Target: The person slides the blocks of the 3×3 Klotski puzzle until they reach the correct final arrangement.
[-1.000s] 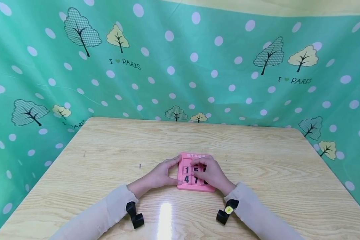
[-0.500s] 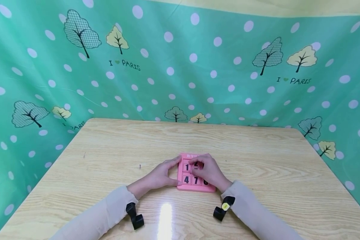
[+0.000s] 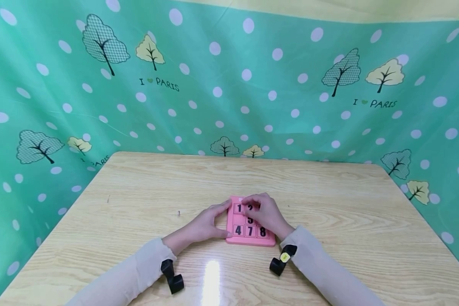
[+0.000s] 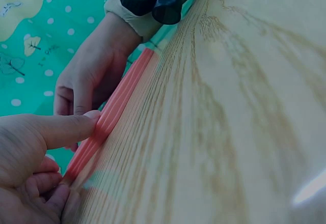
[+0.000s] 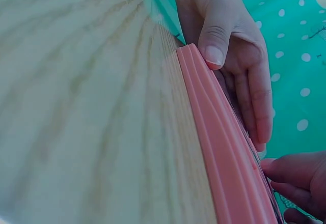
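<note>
A pink number sliding puzzle [image 3: 249,241] lies flat near the middle of the table. My left hand [image 3: 201,223] holds its left side, the thumb at the lower left corner and the fingers towards the upper one. Over the puzzle's upper part, my right hand [image 3: 269,216] has its thumb and index finger bent at the number 1 tile [image 3: 239,208] in the top left slot. Below that tile is a bare slot, beside the 5 tile [image 3: 250,220]. Tiles 4, 7 and 8 fill the bottom row. My right hand covers the upper right tiles.
The wooden table [image 3: 137,182] surrounds the puzzle, with a light reflection [image 3: 211,282] near its front. A green dotted curtain [image 3: 199,63] hangs behind the table. Each wrist wears a black camera mount, as the left mount [image 3: 172,277] shows.
The number 1 tile has slid up from the middle row to the top row, with my right thumb and index finger following it. My left hand stays in place on the puzzle.
</note>
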Tool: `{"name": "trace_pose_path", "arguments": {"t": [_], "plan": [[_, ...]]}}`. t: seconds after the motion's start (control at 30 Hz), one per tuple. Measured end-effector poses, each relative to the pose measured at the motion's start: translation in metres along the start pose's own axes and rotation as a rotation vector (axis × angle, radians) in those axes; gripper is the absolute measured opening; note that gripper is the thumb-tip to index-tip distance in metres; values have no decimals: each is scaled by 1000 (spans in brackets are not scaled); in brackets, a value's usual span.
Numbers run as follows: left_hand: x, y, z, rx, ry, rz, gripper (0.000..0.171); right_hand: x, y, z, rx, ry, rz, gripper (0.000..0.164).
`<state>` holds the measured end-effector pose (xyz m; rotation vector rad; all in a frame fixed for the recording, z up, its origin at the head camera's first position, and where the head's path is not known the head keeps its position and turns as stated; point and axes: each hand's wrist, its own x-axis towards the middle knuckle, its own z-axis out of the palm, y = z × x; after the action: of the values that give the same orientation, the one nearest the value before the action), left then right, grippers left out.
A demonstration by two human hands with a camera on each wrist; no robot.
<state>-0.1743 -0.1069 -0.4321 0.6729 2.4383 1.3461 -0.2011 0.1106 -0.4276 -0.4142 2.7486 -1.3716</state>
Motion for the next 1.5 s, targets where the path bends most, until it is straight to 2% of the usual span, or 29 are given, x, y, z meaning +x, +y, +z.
{"name": "trace_pose_path", "arguments": {"t": [0.3, 1.03, 1.5], "plan": [[-2, -1, 1, -18, -3, -9, 90, -5, -1, -1, 2, -2, -23, 27], [-1, 3, -1, 21, 6, -12, 90, -47, -5, -2, 41, -63, -59, 23], [-1, 3, -1, 6, 9, -27, 90, -53, -6, 2, 11, -51, -105, 25]]}}
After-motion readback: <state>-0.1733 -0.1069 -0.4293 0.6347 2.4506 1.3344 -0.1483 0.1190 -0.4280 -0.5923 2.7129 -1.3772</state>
